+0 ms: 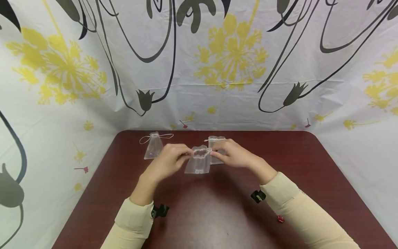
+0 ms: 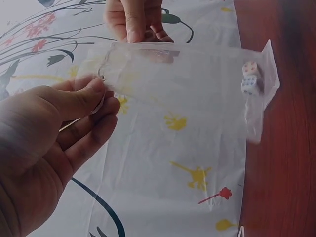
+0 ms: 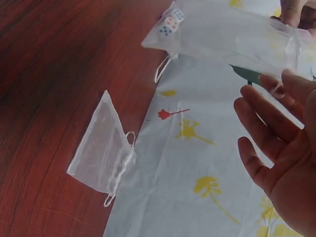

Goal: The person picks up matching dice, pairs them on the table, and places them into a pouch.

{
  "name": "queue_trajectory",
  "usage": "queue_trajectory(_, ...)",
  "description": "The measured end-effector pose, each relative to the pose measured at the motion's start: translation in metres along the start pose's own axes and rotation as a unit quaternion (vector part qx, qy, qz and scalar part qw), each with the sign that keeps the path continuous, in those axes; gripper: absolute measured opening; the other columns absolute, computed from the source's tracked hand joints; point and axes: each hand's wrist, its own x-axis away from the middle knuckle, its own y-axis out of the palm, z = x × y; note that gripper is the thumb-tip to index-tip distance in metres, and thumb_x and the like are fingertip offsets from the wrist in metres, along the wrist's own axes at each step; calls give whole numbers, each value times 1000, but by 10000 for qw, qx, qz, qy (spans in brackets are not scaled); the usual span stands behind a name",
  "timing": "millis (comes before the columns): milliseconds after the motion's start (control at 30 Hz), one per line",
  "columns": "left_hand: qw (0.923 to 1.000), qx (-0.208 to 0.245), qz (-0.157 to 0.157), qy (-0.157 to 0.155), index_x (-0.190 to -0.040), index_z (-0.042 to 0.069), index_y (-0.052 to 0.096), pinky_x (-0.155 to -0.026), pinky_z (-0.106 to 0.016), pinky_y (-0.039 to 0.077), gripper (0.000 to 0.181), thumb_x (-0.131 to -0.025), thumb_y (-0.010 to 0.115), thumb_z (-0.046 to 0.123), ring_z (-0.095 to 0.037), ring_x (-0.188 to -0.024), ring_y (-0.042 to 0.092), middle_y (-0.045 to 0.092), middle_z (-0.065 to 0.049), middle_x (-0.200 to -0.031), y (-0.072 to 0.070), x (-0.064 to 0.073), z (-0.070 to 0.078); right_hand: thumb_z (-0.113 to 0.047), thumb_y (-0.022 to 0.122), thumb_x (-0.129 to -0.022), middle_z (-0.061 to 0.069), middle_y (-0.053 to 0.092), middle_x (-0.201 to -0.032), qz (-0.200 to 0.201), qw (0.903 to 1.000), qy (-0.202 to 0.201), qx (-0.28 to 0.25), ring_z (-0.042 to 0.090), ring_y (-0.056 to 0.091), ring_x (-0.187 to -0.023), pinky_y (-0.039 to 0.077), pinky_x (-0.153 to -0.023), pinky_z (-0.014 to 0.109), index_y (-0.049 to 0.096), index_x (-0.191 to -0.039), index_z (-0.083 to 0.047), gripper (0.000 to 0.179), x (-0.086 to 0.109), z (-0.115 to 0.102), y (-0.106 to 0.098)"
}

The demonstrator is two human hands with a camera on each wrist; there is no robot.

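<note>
Between both hands hangs a sheer white drawstring pouch [image 1: 198,164], its gathered mouth spread in a loop. White dice [image 2: 250,85] with blue and red dots lie at its bottom; the dice [image 3: 169,30] show in the right wrist view too. My left hand [image 1: 170,158] pinches the left side of the mouth between thumb and forefinger. On the opposite side, my right hand [image 1: 234,154] pinches the rim with thumb and forefinger, while its other fingers [image 3: 264,136] stay spread. The pouch's lower end is close over the table in the head view.
A second sheer pouch [image 1: 153,148], cinched at the neck with its cord looped out, lies at the back left. A third pouch [image 3: 101,148] lies flat behind my right hand. One small red object [image 1: 281,219] sits beside my right sleeve. Patterned cloth [image 1: 199,103] rises behind the dark red table [image 1: 199,214].
</note>
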Motion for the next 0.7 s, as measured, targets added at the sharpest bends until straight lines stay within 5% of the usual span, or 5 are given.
queue_trajectory(133, 9988, -106, 477, 8, -103, 3, 75, -74, -30, 58, 18, -86, 78, -2, -15, -82, 70, 76, -6, -95, 0, 2, -4, -16, 63, -102, -9, 50, -68, 177, 9997, -136, 90, 6, 41, -59, 38, -58, 25, 59, -76, -20, 27, 0, 1, -1)
queue_trajectory(267, 9939, -456, 1006, 19, -107, 0, 75, -74, -32, 58, 23, -85, 79, 1, -18, -80, 71, 76, -8, -95, -3, 5, -8, -16, 63, -102, -12, 56, -73, 315, 9992, -116, 196, 3, 46, -62, 43, -60, 26, 66, -82, -19, 21, 3, -1, -7)
queue_trajectory(467, 9883, -881, 1237, 127, -95, 2, 77, -70, -32, 58, 12, -84, 81, 1, -19, -75, 70, 73, -5, -84, -6, 8, -11, -14, 66, -100, -12, 65, -81, 513, 9965, -373, 536, 2, 53, -65, 48, -62, 27, 73, -86, -17, 15, 6, -2, -14)
queue_trajectory(700, 9757, -1439, 1645, -151, -92, 5, 77, -69, -35, 57, 10, -83, 82, 3, -20, -74, 70, 72, -3, -82, -7, 17, -18, -10, 70, -94, -10, 61, -72, 744, 9869, -857, 1148, 6, 55, -63, 50, -68, 35, 72, -80, -15, 15, 10, 6, -18)
